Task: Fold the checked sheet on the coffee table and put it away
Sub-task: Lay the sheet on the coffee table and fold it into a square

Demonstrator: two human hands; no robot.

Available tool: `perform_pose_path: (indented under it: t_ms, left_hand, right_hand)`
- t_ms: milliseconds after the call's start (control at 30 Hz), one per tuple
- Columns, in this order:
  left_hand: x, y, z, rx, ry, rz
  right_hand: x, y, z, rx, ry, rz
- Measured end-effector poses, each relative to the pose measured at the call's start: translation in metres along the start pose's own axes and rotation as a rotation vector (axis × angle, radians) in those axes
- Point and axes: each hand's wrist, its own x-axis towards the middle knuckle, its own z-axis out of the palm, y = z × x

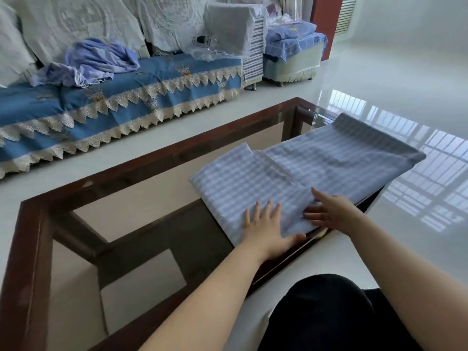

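Left hand (266,228) fingers straight, slightly spread, palm flat on the folded pale blue checked cotton sheet (298,168). Right hand (334,214) fingers extended and loosely apart, tips touching the sheet's near fold, at 3 o'clock of the left. Sheet lies on the dark wood-framed glass coffee table (126,173), its 2 o'clock end overhanging the table edge. Blue lace-trimmed sofa (114,97) at 10 o'clock.
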Motion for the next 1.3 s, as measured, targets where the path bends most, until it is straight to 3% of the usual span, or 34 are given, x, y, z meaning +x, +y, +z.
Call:
perform_pose_path:
  t_ms: [67, 200, 300, 400, 567, 767, 1067, 1300]
  left_hand:
    - [-0.003, -0.001, 0.024, 0.110, 0.022, 0.018]
    - [-0.005, -0.002, 0.028, 0.094, 0.157, 0.029]
    - [-0.008, -0.008, 0.027, 0.127, 0.148, 0.017]
    - [-0.010, -0.010, 0.028, 0.187, 0.077, 0.023]
    - [-0.012, -0.006, 0.027, 0.215, 0.063, 0.078]
    - [-0.011, -0.005, 0.024, 0.232, 0.006, 0.084]
    - [-0.009, 0.004, 0.025, 0.232, 0.109, 0.088]
    - [-0.005, 0.017, 0.016, 0.311, 0.081, 0.035]
  right_hand:
    - [0.004, 0.000, 0.010, -0.080, 0.097, -0.029]
    - [0.004, 0.001, 0.018, -0.164, 0.269, -0.215]
    - [-0.001, 0.012, 0.013, -0.198, 0.351, -0.279]
    - [-0.003, 0.022, 0.011, -0.303, 0.353, -0.162]
    - [-0.008, 0.033, 0.011, -0.288, 0.377, -0.247]
    - [-0.008, 0.034, 0.010, -0.486, 0.349, -0.259]
    - [0.001, 0.032, 0.008, -0.104, 0.335, -0.169]
    - [0.005, 0.030, 0.002, -0.728, 0.534, -0.420]
